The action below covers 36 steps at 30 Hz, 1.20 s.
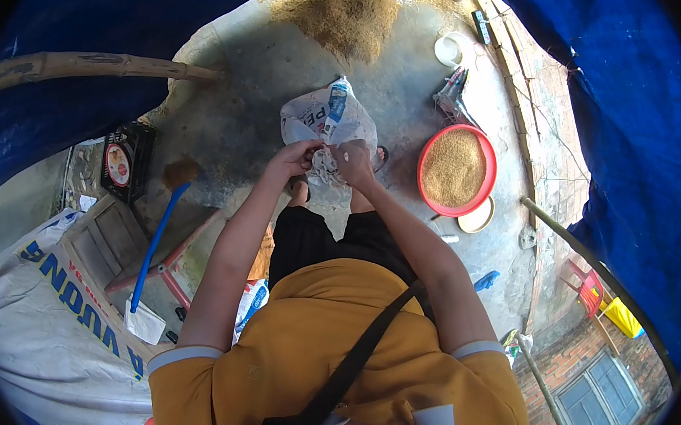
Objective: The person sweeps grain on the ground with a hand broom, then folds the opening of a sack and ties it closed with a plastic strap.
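A white woven sack with blue and dark printing stands on the concrete between my feet. Its mouth is bunched up, and the loose edge hangs in crumpled folds toward me. My left hand has its fingers curled in at the left of the gathered neck, pinching the sack material. From the other side my right hand grips the same neck, its fingers closed. The two hands are close together. Whether a thin tie lies between the fingers is too small to make out.
To the right stands a red-rimmed basin full of grain, near a white bucket. A grain heap lies ahead. At left are a bamboo pole, a black crate and a blue-handled broom. Blue tarpaulin hangs around.
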Motion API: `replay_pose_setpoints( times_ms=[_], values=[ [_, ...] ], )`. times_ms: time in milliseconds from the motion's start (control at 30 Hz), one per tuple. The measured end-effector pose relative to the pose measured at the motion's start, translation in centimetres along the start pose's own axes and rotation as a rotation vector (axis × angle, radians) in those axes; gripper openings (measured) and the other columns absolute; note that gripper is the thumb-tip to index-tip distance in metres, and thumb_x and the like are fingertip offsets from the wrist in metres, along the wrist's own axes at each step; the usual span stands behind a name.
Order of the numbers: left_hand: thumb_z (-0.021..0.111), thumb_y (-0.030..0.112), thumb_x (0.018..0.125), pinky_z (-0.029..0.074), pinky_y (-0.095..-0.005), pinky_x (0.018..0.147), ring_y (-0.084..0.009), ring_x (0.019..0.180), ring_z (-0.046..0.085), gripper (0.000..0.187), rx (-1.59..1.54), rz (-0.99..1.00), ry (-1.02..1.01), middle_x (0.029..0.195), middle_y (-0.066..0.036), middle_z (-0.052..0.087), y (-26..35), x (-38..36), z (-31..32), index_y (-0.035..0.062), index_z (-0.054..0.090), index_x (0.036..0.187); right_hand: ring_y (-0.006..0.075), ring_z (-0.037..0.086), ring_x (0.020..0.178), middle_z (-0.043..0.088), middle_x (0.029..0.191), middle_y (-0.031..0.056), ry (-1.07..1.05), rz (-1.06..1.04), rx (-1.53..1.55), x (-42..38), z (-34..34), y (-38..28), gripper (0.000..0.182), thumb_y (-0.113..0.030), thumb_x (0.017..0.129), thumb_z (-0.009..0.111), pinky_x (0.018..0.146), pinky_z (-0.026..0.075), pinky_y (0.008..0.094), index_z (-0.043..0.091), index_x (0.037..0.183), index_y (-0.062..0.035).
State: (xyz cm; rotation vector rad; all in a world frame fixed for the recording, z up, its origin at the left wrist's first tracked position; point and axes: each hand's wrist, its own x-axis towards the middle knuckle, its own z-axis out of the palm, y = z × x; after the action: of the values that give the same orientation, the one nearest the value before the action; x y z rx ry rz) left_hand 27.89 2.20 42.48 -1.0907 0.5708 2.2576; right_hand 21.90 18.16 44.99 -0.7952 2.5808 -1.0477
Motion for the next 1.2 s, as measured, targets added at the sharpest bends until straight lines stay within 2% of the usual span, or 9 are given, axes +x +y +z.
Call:
replay_pose_setpoints(
  times_ms=[400, 467, 533, 600, 767, 900, 1000, 1133, 1200],
  values=[
    [0.059, 0.021, 0.075, 0.022, -0.0165, 0.03, -0.0033, 0.037, 0.038, 0.016, 0.203, 0.106, 0.174, 0.056, 0.002, 0.05, -0.3, 0.6, 1.9, 0.0054, 0.056, 0.074, 0.0268, 0.055, 0.073, 0.057, 0.074, 0.0142, -0.19, 0.014, 0.18, 0.8, 0.4, 1.2, 0.022, -0.023, 0.076, 0.05, 0.065, 0.042, 0.0341, 0.058, 0.074, -0.0034],
    [0.058, 0.022, 0.075, 0.026, -0.0177, 0.034, -0.0047, 0.04, 0.04, 0.018, 0.257, 0.133, 0.159, 0.057, 0.001, 0.051, 0.0, 0.1, 1.9, 0.0039, 0.057, 0.074, 0.0251, 0.055, 0.074, 0.057, 0.079, 0.0134, -0.327, 0.668, 0.423, 1.4, -1.3, -0.8, 0.02, -0.02, 0.077, 0.045, 0.066, 0.042, 0.0321, 0.056, 0.079, -0.0038],
    [0.057, 0.024, 0.076, 0.03, -0.0189, 0.037, -0.0061, 0.043, 0.042, 0.021, 0.31, 0.156, 0.143, 0.058, 0.0, 0.052, 0.2, -0.5, 1.9, 0.0024, 0.058, 0.073, 0.0237, 0.054, 0.073, 0.056, 0.077, 0.0122, -0.285, 0.568, 0.343, 0.4, 0.3, 1.7, 0.019, -0.018, 0.076, 0.044, 0.064, 0.042, 0.0313, 0.056, 0.08, -0.0039],
    [0.055, 0.027, 0.077, 0.037, -0.0237, 0.047, -0.0102, 0.05, 0.047, 0.027, 0.788, 0.388, 0.351, 0.06, -0.002, 0.055, 0.5, -1.0, 1.6, 0.0, 0.059, 0.072, 0.0223, 0.054, 0.072, 0.056, 0.074, 0.0111, -0.246, 0.462, 0.262, 0.2, 0.9, 3.7, 0.018, -0.016, 0.076, 0.043, 0.063, 0.043, 0.0304, 0.055, 0.081, -0.004],
    [0.054, 0.028, 0.077, 0.038, -0.0253, 0.053, -0.0098, 0.056, 0.049, 0.029, 1.09, 0.524, 0.369, 0.063, -0.002, 0.057, -0.5, -2.9, -0.1, -0.0009, 0.06, 0.075, 0.0169, 0.052, 0.058, 0.052, 0.066, 0.0059, 0.078, 1.369, 0.883, 0.3, -0.7, 4.9, 0.015, -0.012, 0.081, 0.04, 0.048, 0.044, 0.0289, 0.051, 0.076, -0.0037],
    [0.054, 0.029, 0.077, 0.038, -0.0258, 0.052, -0.0093, 0.055, 0.048, 0.03, 1.202, 0.562, 0.415, 0.063, -0.001, 0.057, -1.7, -3.7, -0.5, 0.0, 0.059, 0.074, 0.0162, 0.049, 0.055, 0.051, 0.067, 0.0067, 0.025, 1.464, 1.202, 0.3, -1.9, 3.8, 0.012, -0.012, 0.082, 0.04, 0.044, 0.04, 0.0298, 0.048, 0.081, -0.0036],
    [0.053, 0.03, 0.078, 0.038, -0.0257, 0.059, -0.012, 0.063, 0.052, 0.028, 0.875, 0.221, 0.273, 0.071, -0.003, 0.059, -0.7, -3.6, -1.4, 0.0023, 0.058, 0.073, 0.0163, 0.049, 0.063, 0.052, 0.07, 0.0077, 0.038, 1.4, 1.291, 1.4, -4.0, 0.3, 0.013, -0.013, 0.082, 0.04, 0.046, 0.036, 0.028, 0.048, 0.083, -0.0033],
    [0.052, 0.028, 0.079, 0.038, -0.0257, 0.071, -0.0147, 0.083, 0.053, 0.023, 0.638, 0.254, 0.224, 0.088, -0.007, 0.059, 0.6, -4.1, -1.4, 0.0065, 0.055, 0.071, 0.0196, 0.051, 0.079, 0.054, 0.08, 0.0079, -0.076, 1.115, 1.394, 1.4, -2.2, 3.5, 0.015, -0.02, 0.081, 0.04, 0.072, 0.04, 0.0304, 0.046, 0.077, -0.0068],
    [0.05, 0.024, 0.079, 0.035, -0.0293, 0.083, -0.0193, 0.101, 0.047, 0.019, -0.037, 0.352, -0.055, 0.106, -0.012, 0.052, 0.5, -4.0, -1.2, 0.0062, 0.053, 0.074, 0.019, 0.051, 0.078, 0.053, 0.079, 0.0075, -0.079, 1.118, 1.452, 1.3, -1.2, 4.1, 0.015, -0.019, 0.081, 0.039, 0.07, 0.04, 0.0296, 0.046, 0.077, -0.0063]
  ],
)
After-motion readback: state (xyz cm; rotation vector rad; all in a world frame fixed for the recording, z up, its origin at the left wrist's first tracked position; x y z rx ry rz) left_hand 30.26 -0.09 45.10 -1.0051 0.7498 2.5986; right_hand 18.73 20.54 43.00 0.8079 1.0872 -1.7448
